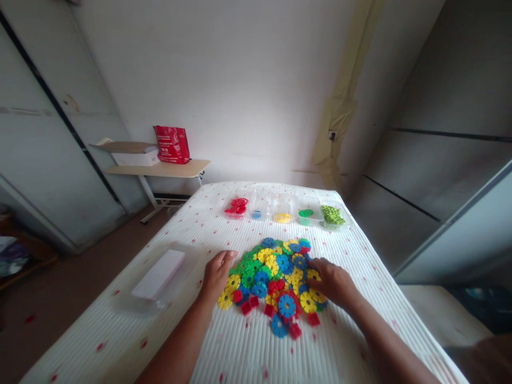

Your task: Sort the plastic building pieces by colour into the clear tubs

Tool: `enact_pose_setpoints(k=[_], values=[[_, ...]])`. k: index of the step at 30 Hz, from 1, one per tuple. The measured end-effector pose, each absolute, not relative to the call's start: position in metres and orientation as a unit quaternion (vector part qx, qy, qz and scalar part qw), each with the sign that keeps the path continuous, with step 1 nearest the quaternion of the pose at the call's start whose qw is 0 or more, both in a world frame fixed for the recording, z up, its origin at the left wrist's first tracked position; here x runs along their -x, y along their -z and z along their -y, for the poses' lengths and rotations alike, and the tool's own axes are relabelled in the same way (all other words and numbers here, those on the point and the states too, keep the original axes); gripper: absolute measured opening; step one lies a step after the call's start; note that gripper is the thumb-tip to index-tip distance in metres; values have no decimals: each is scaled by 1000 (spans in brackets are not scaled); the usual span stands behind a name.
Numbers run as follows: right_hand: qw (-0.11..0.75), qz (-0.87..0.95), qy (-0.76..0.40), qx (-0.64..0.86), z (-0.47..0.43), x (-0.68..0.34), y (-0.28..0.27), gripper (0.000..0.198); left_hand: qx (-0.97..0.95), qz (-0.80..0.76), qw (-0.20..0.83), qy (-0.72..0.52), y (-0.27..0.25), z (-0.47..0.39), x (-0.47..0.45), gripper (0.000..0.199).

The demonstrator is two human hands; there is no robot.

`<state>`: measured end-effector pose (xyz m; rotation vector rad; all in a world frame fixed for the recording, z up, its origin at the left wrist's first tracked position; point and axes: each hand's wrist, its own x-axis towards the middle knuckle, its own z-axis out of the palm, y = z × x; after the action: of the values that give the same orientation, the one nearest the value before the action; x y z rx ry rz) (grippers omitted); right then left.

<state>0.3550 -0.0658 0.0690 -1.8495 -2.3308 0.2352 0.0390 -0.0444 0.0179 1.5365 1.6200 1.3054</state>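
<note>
A heap of flower-shaped plastic discs in blue, yellow, green and red lies on the covered table before me. Small red cubes are scattered along its near side. At the heap's left edge is my left hand, fingers loosely curved beside the green and yellow discs, with nothing visible in it. My right hand rests against the right edge, thumb and forefinger apart, touching blue and yellow discs. Its other fingers are partly hidden.
Clear boxes at the back hold red pieces, blue pieces, yellow pieces, green pieces and light green pieces. Left lies a clear tray with a pale flat box. Beyond, a side table bears a red bag.
</note>
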Motion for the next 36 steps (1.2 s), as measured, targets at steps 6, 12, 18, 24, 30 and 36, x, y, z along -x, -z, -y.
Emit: enact_pose_setpoints(k=[6, 12, 18, 24, 30, 36], values=[[71, 766, -113, 628, 62, -357, -77, 28, -571, -606, 272, -482, -19, 45, -39, 39], [124, 780, -202, 579, 65, -374, -90, 28, -567, -608, 280, -480, -23, 46, -40, 41], [142, 830, -249, 479, 80, -383, -83, 28, -565, -607, 283, -482, -23, 46, -40, 40], [144, 853, -226, 447, 87, -380, -69, 40, -567, -608, 273, -484, -25, 46, -42, 41], [143, 850, -233, 450, 86, -378, -72, 32, -576, -610, 274, -471, -24, 46, -41, 42], [193, 799, -328, 465, 81, -387, -69, 31, -573, -611, 270, -474, -24, 47, -41, 41]])
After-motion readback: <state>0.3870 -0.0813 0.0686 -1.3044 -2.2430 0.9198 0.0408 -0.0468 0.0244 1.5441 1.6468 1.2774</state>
